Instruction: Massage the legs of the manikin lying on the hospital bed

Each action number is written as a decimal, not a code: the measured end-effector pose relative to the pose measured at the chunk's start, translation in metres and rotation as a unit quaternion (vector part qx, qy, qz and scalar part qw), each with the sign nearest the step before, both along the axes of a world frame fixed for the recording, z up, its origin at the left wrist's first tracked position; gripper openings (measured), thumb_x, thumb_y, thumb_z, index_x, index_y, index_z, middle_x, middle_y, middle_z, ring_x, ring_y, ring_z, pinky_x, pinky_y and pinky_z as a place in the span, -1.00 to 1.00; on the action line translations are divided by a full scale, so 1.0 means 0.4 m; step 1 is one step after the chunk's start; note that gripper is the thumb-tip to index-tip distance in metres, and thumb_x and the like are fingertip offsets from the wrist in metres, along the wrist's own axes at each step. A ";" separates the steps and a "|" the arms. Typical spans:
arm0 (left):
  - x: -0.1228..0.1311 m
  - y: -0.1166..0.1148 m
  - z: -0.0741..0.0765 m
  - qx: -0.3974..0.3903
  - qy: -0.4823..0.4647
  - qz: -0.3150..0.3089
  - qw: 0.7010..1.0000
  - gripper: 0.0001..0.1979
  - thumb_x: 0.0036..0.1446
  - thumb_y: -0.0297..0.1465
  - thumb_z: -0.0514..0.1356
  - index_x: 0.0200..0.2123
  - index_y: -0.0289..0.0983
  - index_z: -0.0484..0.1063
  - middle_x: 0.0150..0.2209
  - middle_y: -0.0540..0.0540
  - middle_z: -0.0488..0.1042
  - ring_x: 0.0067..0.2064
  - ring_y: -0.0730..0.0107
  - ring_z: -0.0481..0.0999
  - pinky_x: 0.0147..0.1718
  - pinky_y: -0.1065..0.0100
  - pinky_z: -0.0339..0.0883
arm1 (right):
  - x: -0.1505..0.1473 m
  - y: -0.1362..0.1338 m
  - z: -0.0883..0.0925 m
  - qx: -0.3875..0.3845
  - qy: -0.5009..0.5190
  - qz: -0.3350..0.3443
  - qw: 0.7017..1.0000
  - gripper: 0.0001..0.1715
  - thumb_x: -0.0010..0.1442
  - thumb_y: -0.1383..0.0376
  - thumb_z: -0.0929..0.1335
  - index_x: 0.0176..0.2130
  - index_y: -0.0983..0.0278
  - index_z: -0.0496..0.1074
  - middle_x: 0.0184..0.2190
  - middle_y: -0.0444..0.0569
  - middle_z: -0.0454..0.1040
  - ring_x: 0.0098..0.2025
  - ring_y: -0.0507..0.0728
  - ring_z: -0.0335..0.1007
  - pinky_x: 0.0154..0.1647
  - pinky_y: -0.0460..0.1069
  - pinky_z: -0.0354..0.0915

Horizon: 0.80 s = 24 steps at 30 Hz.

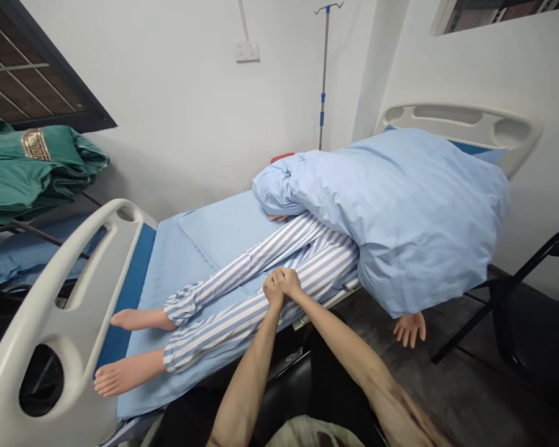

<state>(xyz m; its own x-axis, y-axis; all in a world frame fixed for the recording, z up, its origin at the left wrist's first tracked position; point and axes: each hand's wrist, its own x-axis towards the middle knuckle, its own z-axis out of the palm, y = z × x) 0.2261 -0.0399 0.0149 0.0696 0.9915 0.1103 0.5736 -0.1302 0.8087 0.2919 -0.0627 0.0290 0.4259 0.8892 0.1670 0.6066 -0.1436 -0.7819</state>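
On the bed lies a patient mannequin in striped trousers (228, 313), with both bare feet (129, 372) toward the footboard. My left hand (273, 290) is closed and rests on the nearer trouser leg around the knee or thigh. Pressed against it is my right hand (289, 282), also closed, knuckles up. Whatever may be between the fingers is hidden. A light blue quilt (410, 211) is bunched over the mannequin's upper body and head. One mannequin hand (410, 329) hangs below the quilt over the bed's near side; fingers of the other show under the quilt's far edge.
The footboard (81, 298) rises on the left and the headboard (456, 118) at the back right. An IV pole (325, 68) stands behind the bed. Black folding chair (531, 310) at right. Green folded cloth (37, 167) lies on a rack at left.
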 end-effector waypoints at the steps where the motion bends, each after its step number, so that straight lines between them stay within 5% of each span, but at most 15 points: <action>1: -0.001 0.000 -0.001 0.005 0.000 -0.004 1.000 -0.66 0.16 -0.36 -0.05 -0.62 -0.28 0.31 -0.60 -0.05 0.37 -0.52 0.48 0.25 -0.47 0.42 0.08 | 0.006 0.000 0.011 -0.017 -0.051 0.018 0.998 -0.50 0.28 0.18 0.13 -0.53 0.29 0.43 -0.53 -0.03 0.47 -0.49 0.00 0.26 -0.45 -0.10 -0.01; 4: -0.001 0.001 -0.005 0.015 0.013 -0.019 1.000 -0.70 0.16 -0.41 -0.04 -0.59 -0.29 0.32 -0.58 -0.05 0.39 -0.51 0.49 0.26 -0.45 0.43 0.06 | 0.028 -0.002 0.042 -0.054 -0.212 0.081 0.972 -0.53 0.28 0.19 0.13 -0.43 0.32 0.47 -0.46 0.03 0.50 -0.45 0.04 0.32 -0.42 -0.08 -0.01; 7: 0.002 -0.001 -0.012 0.005 0.016 -0.024 1.000 -0.68 0.16 -0.39 -0.03 -0.60 -0.30 0.32 -0.58 -0.06 0.38 -0.50 0.49 0.26 -0.46 0.43 0.02 | 0.052 -0.008 0.046 -0.071 -0.265 0.109 0.955 -0.53 0.28 0.17 0.13 -0.37 0.32 0.50 -0.41 0.03 0.53 -0.39 0.06 0.37 -0.40 -0.09 0.00; 13: 0.008 -0.008 -0.007 0.005 -0.017 -0.024 1.000 -0.61 0.16 -0.28 -0.04 -0.65 -0.28 0.30 -0.59 -0.03 0.37 -0.51 0.51 0.22 -0.47 0.43 -0.02 | 0.073 -0.009 -0.010 -0.055 -0.174 0.043 0.982 -0.49 0.31 0.16 0.10 -0.42 0.27 0.48 -0.42 -0.04 0.53 -0.41 -0.01 0.35 -0.41 -0.11 -0.03; 20: 0.077 -0.005 0.022 -0.014 -0.112 -0.029 0.993 -0.60 0.16 -0.26 -0.06 -0.67 -0.29 0.24 -0.66 0.00 0.26 -0.56 0.51 0.17 -0.51 0.42 0.00 | 0.096 0.007 -0.031 0.066 -0.001 0.016 0.998 -0.38 0.32 0.08 0.06 -0.54 0.31 0.38 -0.56 -0.05 0.43 -0.51 -0.03 0.24 -0.46 -0.13 0.00; 24: 0.109 -0.008 0.015 -0.007 -0.064 0.000 0.998 -0.61 0.19 -0.32 -0.07 -0.61 -0.30 0.32 -0.58 -0.05 0.35 -0.52 0.49 0.23 -0.48 0.42 0.02 | 0.108 0.013 -0.042 0.090 0.051 0.014 0.995 -0.37 0.30 0.06 0.07 -0.59 0.32 0.33 -0.61 -0.08 0.37 -0.53 -0.03 0.20 -0.48 -0.14 0.02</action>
